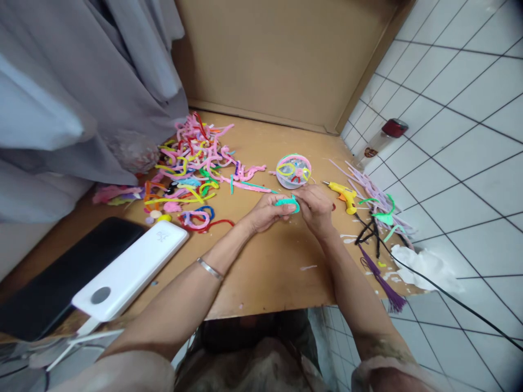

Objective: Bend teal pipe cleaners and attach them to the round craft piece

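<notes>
Over the middle of the wooden table, my left hand grips a teal coil of pipe cleaner between thumb and fingers. My right hand is closed at the coil's right side, its fingertips pinching near the coil's upper edge; just what they hold is too small to make out. A thin teal strand and a pink one stretch leftward from the hands. Right behind the hands stands a round clear container with pink, yellow and red pieces on top.
Tangled coloured pipe cleaners lie at the left. A black device and a white power bank are nearer. At right are a yellow glue gun with its cable, lilac stems, a purple tassel and white tissue.
</notes>
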### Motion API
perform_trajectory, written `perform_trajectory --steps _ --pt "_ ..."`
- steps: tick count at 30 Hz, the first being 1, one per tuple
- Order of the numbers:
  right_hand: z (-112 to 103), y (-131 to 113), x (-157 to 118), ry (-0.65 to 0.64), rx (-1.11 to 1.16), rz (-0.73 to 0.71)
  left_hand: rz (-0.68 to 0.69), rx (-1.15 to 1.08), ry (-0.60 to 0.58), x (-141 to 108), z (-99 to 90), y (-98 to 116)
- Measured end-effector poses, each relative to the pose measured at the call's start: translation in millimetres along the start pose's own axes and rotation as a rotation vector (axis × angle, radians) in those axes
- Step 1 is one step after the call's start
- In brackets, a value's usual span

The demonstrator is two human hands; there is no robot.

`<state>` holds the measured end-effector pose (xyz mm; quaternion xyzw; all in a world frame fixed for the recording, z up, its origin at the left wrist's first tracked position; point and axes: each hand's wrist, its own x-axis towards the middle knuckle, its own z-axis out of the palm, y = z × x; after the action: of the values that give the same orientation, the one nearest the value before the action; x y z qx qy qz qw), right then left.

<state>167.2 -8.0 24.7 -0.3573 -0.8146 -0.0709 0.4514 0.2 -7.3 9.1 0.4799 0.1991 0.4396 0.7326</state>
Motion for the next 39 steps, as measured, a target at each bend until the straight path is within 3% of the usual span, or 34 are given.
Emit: perform_trajectory --steps 7,13,22,29,39 --pt "-2 -5 6 -0.044 0.168 0.133 0.076 0.11 0.063 2 -2.1 -5" --pt "-5 -4 10 -0.026 0.274 0.152 0.117 0.124 0.109 3 -1.8 -5" --pt "-6 -4 9 -0.05 0.268 0.195 0.159 0.121 0.133 2 -0.7 -2" --pt "-9 -12 10 -0.103 0.325 0.222 0.194 0.09 0.215 5 -0.3 1" --pt "-11 -12 12 -0.187 0.55 0.476 0.241 0.136 0.325 7 -2.4 -2"
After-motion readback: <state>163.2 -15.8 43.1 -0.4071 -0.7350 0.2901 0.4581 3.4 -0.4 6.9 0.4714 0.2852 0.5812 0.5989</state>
